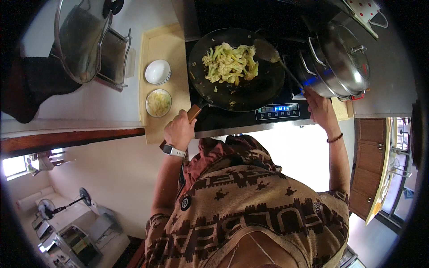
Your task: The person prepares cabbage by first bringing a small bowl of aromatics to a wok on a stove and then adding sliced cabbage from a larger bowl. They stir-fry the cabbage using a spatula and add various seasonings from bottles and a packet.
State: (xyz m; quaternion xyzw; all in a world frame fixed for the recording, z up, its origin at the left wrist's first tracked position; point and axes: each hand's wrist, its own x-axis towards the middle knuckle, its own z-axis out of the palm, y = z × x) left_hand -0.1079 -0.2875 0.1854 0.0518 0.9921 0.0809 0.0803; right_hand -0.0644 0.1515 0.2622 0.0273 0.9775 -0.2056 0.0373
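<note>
My left hand (179, 130) is closed around the wooden handle (193, 113) of a dark wok (264, 90) on the black cooktop. Pieces of cauliflower (231, 63) lie heaped in the wok's middle, some with browned spots. In my right hand (320, 109) is the handle of a metal cooking spatula (291, 74). Its blade rests inside the wok at the right, beside the cauliflower. Left of the wok, a white bowl (158, 71) stands behind a small bowl of pale chopped food (158, 103), which I cannot identify exactly.
A stacked stainless steel steamer pot (335, 63) with a lid stands right of the wok. The cooktop's lit control panel (277, 111) is at the front edge. A glass lid (78, 40) stands in a metal rack at the left wall. A dotted mug (363, 11) is at the upper right.
</note>
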